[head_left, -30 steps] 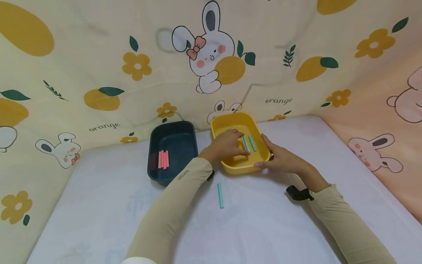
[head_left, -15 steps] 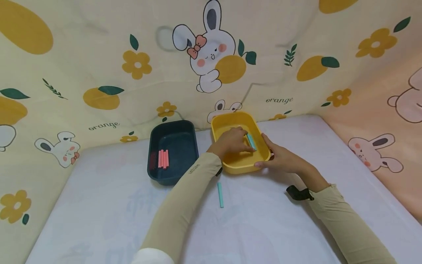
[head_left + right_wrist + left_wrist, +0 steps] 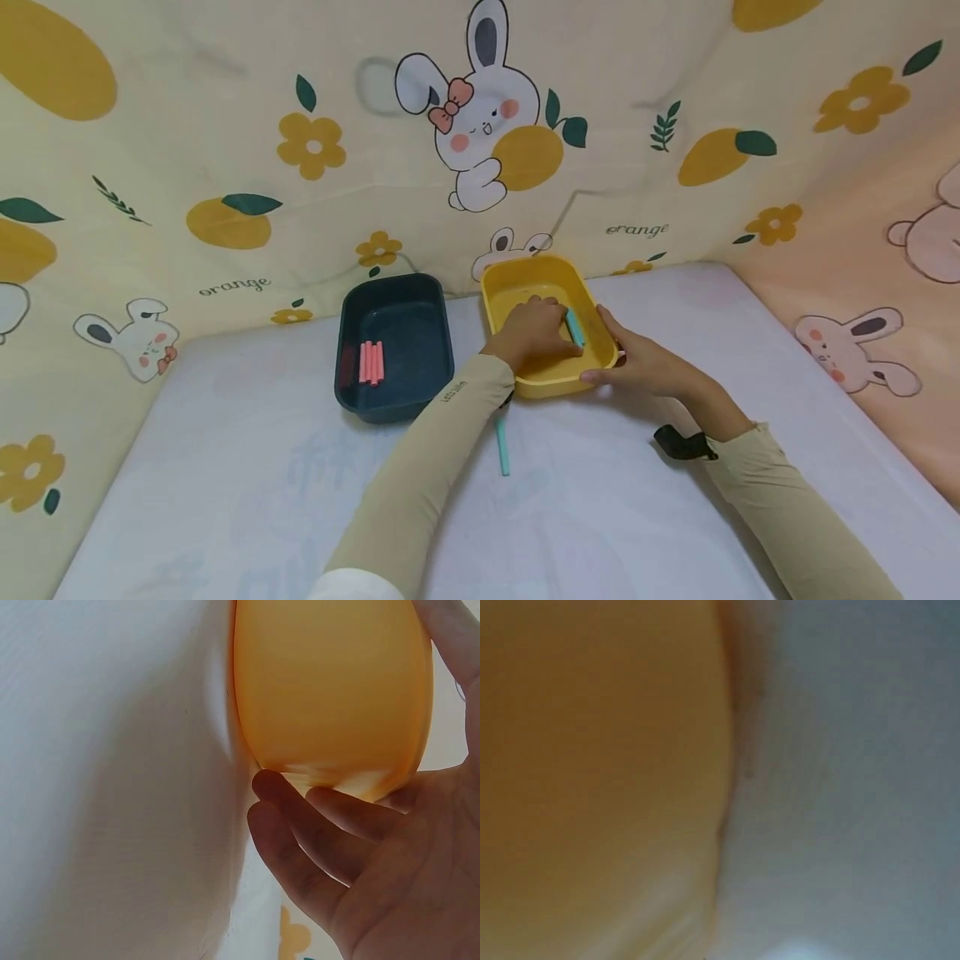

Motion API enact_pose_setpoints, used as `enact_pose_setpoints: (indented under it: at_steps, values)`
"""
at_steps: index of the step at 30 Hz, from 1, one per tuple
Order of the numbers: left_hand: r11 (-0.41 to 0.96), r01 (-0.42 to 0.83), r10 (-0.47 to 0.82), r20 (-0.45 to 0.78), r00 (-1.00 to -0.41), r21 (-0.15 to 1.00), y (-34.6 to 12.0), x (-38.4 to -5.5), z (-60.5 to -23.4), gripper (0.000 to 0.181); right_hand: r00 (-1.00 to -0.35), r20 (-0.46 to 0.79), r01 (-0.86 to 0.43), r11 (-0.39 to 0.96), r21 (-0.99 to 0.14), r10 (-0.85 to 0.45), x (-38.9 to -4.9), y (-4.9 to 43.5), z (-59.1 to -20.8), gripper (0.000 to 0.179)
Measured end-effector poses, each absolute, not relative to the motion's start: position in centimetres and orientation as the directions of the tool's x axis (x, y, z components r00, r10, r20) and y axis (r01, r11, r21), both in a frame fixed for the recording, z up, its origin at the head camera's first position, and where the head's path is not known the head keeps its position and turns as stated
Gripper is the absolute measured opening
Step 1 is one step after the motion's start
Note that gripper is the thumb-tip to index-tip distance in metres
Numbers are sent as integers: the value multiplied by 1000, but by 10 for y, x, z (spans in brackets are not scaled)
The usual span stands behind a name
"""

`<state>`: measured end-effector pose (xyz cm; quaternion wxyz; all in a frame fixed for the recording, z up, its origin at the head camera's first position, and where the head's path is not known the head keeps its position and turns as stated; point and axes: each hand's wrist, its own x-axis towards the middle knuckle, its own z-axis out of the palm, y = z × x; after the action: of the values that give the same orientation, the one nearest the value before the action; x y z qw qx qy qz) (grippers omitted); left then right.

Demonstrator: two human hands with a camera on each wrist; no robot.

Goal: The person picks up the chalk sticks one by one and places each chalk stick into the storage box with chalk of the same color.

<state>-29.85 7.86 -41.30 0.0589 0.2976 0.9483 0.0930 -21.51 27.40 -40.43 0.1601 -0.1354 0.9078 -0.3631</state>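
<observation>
My left hand (image 3: 536,333) reaches into a yellow tray (image 3: 558,387) and pinches a teal chalk stick (image 3: 574,327) between thumb and fingers, low over the tray's floor. A second teal stick lies against it, so the two overlap here. At the tray's near right corner, my right hand (image 3: 637,358) holds the wall. In the right wrist view the fingers (image 3: 330,847) bend against the yellow tray's outside (image 3: 330,690). Only a blurred yellow wall (image 3: 600,780) and the white cloth show in the left wrist view. Another teal chalk stick (image 3: 502,447) lies on the table, partly hidden by my left wrist.
A dark blue tray (image 3: 408,317) stands left of the yellow one, with several pink chalk sticks (image 3: 372,363) side by side in it. A white cloth (image 3: 247,467) covers the table. Behind rises a printed curtain (image 3: 315,208) with rabbits and oranges.
My left hand has moved right inside the yellow tray, bringing its teal chalk stick against the other one there. The right hand keeps its hold on the tray.
</observation>
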Motion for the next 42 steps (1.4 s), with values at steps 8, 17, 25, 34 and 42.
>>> enact_pose_setpoints:
  at_steps: [8,17,25,34,42]
  values:
    - [821,560,568,-57,-821,109,80,-301,-414,65,-914,-200,-121,707,-696,-353,-214,273,-401,116]
    - [822,564,569,-72,-819,81,81,-304,-416,66,-917,-207,-111,715,-690,-341,-215,273,-403,116]
    - [827,552,561,-95,-823,103,81,-304,-415,63,-916,-211,-105,710,-696,-342,-214,272,-404,117]
    - [810,576,584,-60,-810,110,79,-306,-410,66,-919,-197,-119,716,-688,-343,-213,273,-403,116]
    - [792,581,595,-20,-804,188,76,-299,-397,74,-916,-205,-120,722,-682,-345,-214,273,-403,116]
